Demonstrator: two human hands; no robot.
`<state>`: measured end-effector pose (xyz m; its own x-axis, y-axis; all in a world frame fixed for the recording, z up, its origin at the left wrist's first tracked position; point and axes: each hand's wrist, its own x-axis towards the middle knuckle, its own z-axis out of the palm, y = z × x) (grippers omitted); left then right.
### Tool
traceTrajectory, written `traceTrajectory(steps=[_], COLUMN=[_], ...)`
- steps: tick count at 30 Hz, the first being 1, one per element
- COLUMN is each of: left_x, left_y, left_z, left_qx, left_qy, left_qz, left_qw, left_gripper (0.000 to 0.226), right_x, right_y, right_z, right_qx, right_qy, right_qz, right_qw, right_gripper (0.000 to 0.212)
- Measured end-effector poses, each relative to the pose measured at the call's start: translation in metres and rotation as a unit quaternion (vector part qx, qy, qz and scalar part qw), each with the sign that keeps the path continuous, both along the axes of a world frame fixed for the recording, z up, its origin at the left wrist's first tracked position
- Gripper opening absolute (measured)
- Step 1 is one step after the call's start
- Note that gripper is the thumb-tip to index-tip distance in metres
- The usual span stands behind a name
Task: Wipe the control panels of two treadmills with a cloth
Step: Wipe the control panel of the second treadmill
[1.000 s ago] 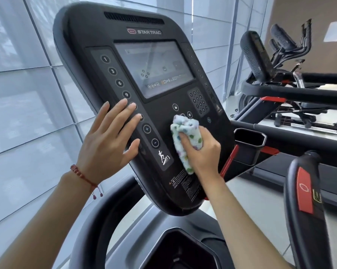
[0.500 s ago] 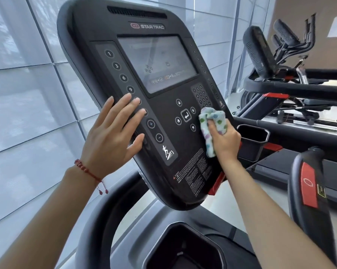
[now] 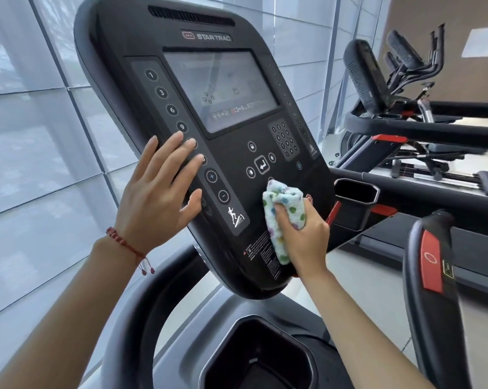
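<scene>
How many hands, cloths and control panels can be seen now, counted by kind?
Bare hands: 2 (left hand, right hand)
White cloth with coloured dots: 1
Black control panels: 2 (near panel, far panel)
Total: 5

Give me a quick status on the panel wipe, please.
Right hand grips cloth against lower control panel. Left hand flat on the left button strip. Nothing in the way.
</scene>
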<state>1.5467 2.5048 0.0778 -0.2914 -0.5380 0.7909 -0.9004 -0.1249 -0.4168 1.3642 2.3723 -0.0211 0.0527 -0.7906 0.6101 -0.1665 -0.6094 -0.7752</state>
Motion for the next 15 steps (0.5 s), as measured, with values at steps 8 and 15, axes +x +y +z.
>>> traceTrajectory(steps=[8, 15], left_x=[-0.006, -0.011], left_y=[-0.002, -0.003], left_z=[0.001, -0.001], left_qx=[-0.008, -0.012], left_qy=[0.017, 0.02], left_qz=[-0.002, 0.002], left_qw=[1.0, 1.0], left_gripper=[0.037, 0.036], right_x=[0.0, -0.001], right_y=[0.023, -0.037], right_z=[-0.01, 0.015], right_qx=[-0.127, 0.102], right_qy=[0.017, -0.016], right_qz=[0.044, -0.037], right_qw=[0.991, 0.994], right_gripper=[0.047, 0.029])
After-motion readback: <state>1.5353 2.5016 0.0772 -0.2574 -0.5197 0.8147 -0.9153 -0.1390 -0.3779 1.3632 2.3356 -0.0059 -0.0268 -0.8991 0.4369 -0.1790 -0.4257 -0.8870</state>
